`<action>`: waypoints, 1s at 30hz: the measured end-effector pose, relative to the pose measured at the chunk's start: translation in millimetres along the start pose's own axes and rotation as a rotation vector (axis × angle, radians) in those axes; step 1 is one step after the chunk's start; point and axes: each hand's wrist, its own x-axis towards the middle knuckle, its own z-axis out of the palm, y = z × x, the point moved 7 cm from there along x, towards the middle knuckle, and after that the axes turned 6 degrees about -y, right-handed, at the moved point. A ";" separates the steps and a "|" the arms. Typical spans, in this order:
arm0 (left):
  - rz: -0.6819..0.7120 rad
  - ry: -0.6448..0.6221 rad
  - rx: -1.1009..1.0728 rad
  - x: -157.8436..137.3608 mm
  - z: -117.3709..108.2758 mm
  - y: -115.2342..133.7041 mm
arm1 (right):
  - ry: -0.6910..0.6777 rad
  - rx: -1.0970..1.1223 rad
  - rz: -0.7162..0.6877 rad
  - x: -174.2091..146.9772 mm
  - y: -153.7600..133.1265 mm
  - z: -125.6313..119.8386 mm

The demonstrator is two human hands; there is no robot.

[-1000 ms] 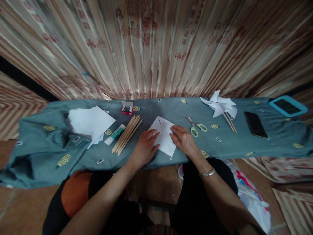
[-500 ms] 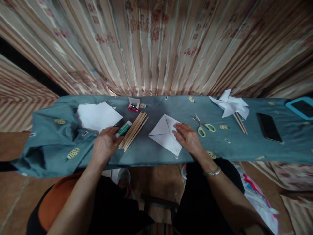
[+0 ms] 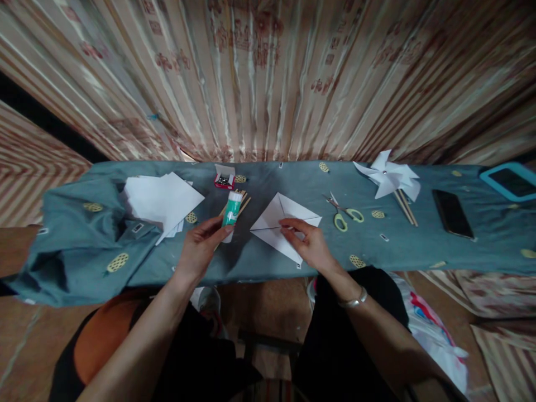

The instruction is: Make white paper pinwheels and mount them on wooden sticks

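Note:
My left hand [image 3: 200, 245] is closed around a green and white glue stick [image 3: 231, 211], held upright over the wooden sticks [image 3: 243, 205]. A square of white paper [image 3: 270, 219] with dark lines running in from its corners lies on the cloth before me. My right hand [image 3: 307, 241] rests over the paper's lower right part, its thumb and index finger pinched together at the middle. The hand hides that part of the sheet. To its right lie the scissors [image 3: 341, 211] with light green handles, blades apart.
A pile of white paper [image 3: 157, 196] lies left, near a small red box [image 3: 225, 177] of metal pieces. Toward the right are white paper pinwheels [image 3: 387, 174] on sticks, a black phone [image 3: 452, 213] and a blue-framed device [image 3: 511, 181]. A patterned curtain [image 3: 259, 84] hangs behind the cloth-covered table [image 3: 268, 268].
My left hand has picked up the glue stick from beside the wooden sticks and moved it right. My right hand has shifted left from the paper's right corner to its middle.

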 end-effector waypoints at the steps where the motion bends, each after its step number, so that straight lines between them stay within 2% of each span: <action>1: -0.058 -0.037 -0.104 -2.7 15.2 -5.8 | -0.045 0.128 0.053 -0.9 0.0 9.2; 5: -0.242 -0.278 -0.319 -13.8 69.8 -23.7 | -0.098 0.552 0.158 -2.0 -4.6 29.3; 8: -0.293 -0.360 -0.371 -18.8 88.8 -31.2 | -0.103 0.777 0.209 -0.9 -5.8 30.2; 12: -0.364 -0.399 -0.363 -22.8 101.4 -38.8 | -0.170 0.986 0.316 -2.2 -5.5 30.2; 16: -0.408 -0.408 -0.376 -24.0 108.5 -40.8 | -0.211 1.088 0.382 -2.7 -4.4 30.5; 19: -0.427 -0.411 -0.357 -23.7 111.2 -41.4 | -0.154 1.115 0.380 1.4 0.5 26.5; 22: -0.435 -0.396 -0.314 -23.2 110.8 -42.7 | -0.031 1.101 0.375 6.9 10.6 14.1; 25: -0.354 -0.386 -0.192 -17.9 104.3 -37.7 | 0.088 1.074 0.375 10.8 22.0 -6.7; 27: -0.200 -0.354 -0.006 -8.0 92.5 -25.9 | 0.168 1.059 0.351 12.2 28.0 -23.6; 30: 0.084 -0.240 0.399 11.3 68.1 -1.7 | 0.216 1.034 0.329 12.4 33.8 -39.6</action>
